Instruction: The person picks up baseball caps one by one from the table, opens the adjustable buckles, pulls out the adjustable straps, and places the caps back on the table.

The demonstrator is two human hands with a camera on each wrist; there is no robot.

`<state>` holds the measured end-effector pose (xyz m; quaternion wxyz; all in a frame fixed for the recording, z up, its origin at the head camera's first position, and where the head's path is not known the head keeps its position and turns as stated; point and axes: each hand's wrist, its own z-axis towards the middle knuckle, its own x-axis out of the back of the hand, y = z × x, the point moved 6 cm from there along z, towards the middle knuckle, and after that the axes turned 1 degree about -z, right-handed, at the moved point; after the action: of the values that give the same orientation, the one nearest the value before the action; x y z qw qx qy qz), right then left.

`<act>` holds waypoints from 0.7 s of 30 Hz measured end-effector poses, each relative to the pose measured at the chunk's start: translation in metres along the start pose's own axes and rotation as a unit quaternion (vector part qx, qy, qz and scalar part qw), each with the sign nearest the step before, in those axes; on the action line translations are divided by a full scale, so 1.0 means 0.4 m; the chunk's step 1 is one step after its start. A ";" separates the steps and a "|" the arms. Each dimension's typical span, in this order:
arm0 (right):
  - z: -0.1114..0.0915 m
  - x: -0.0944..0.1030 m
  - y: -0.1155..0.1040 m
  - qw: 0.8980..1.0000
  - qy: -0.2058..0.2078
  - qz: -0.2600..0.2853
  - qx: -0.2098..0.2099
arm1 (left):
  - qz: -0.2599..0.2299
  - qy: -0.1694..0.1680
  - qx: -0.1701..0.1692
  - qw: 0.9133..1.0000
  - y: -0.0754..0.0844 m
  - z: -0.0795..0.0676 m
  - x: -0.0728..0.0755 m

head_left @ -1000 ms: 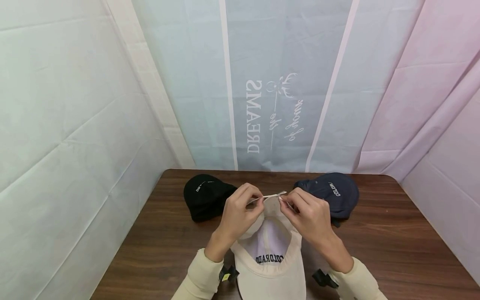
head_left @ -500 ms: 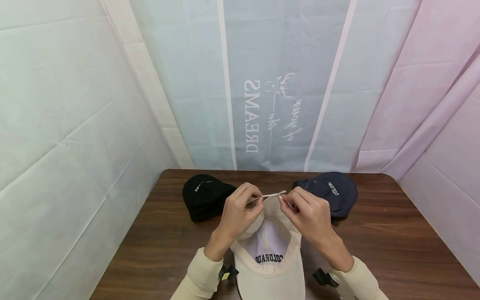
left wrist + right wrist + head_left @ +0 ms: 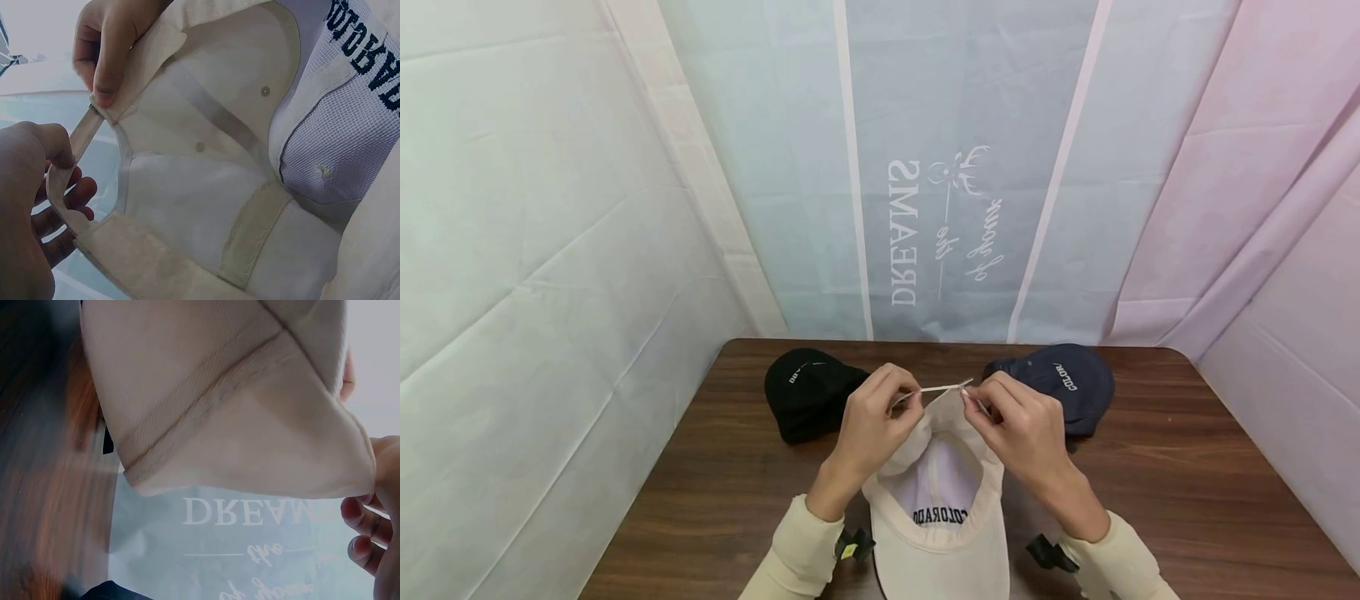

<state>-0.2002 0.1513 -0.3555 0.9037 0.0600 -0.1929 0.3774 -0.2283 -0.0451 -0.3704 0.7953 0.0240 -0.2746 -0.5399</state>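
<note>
Nearest you, the brim (image 3: 943,567) of the cream baseball cap (image 3: 928,487) points back toward your body, between your sleeves (image 3: 801,546), with the crown's hollow turned up to face you and COLORADO showing inside. Whether the brim rests on the table (image 3: 1180,467) you cannot tell from here.

Past the crown, at the cap's far edge, the back strap (image 3: 942,388) is what counts: its long axis runs crosswise, nearly level, straight between your two hands. Neither hand has to reach, though the strap's small tip shows beside your right fingertips, so that hand seems the better placed one. The fastening there is too small to read.

Your left hand (image 3: 878,412) has its fingers curled round the strap, wrist angled inward; your right hand (image 3: 1018,421) pinches the opposite end at the corner of the cap's rear panel, thumb pressed on the cloth. The fingertips stand near each other, with a short taut stretch between.

Farther off, a black cap (image 3: 808,396) lies beyond your left hand and a navy cap (image 3: 1071,387) beyond your right.
</note>
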 end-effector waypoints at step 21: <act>-0.017 0.005 0.021 1.000 0.008 -0.020 -0.013 | -0.034 0.006 0.012 0.999 -0.009 -0.018 0.011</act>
<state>-0.2029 0.1605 -0.3611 0.9133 0.0487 -0.1894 0.3573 -0.2268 -0.0524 -0.3758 0.7777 0.0457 -0.2754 -0.5633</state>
